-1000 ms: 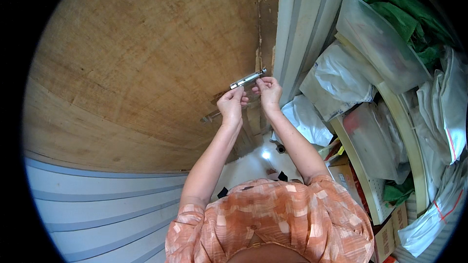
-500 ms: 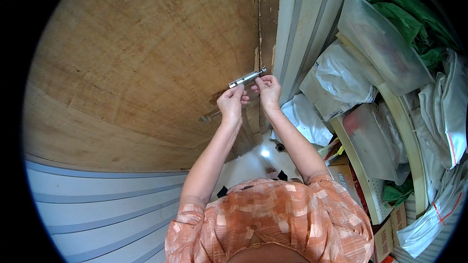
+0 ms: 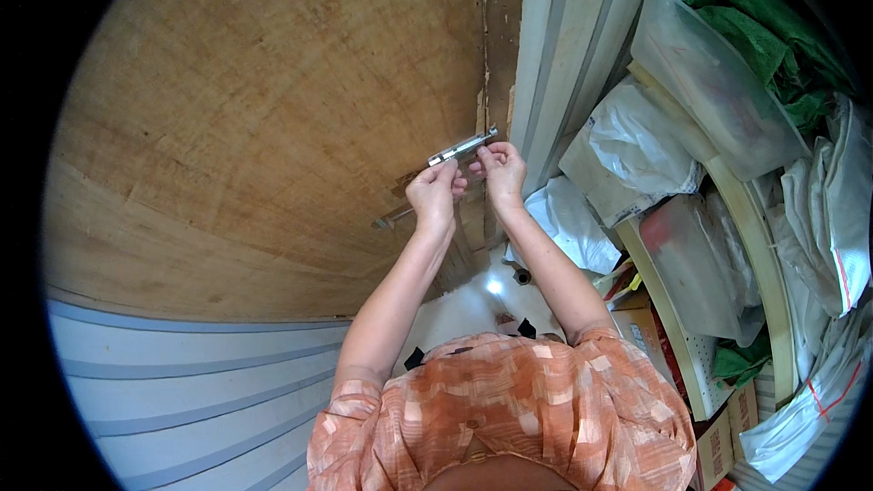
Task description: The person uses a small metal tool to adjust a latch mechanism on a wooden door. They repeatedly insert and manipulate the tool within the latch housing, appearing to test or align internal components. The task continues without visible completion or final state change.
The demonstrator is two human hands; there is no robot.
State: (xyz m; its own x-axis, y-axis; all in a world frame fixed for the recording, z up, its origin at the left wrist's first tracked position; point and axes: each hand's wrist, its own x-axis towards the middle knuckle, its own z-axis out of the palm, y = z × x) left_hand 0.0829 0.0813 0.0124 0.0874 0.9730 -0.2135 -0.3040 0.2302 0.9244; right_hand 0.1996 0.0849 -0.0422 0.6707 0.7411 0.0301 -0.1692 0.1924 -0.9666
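A silvery barrel bolt [image 3: 459, 147] lies slanted across the front of the brown wooden door [image 3: 273, 109], near the door's right edge. My left hand [image 3: 435, 191] is closed, its thumb and fingers pinching the lower left end of the bolt. Beside it, my right hand [image 3: 503, 173] is also closed, with the fingertips at the bolt's upper right end. Whether the bolt touches the door cannot be made out. Below my left hand, a second metal bar [image 3: 391, 218] sits on the door, partly covered by that hand.
Ribbed white wall panels stand right of the door frame [image 3: 502, 45] and at the lower left. On the right, a shelf edge [image 3: 768, 264] curves past clear plastic bins [image 3: 705, 82], white bags [image 3: 573, 223] and green cloth [image 3: 773, 36]. Cardboard boxes [image 3: 718, 450] sit lower down.
Both hands and the barrel bolt have shifted very slightly to the right. The grip looks the same.
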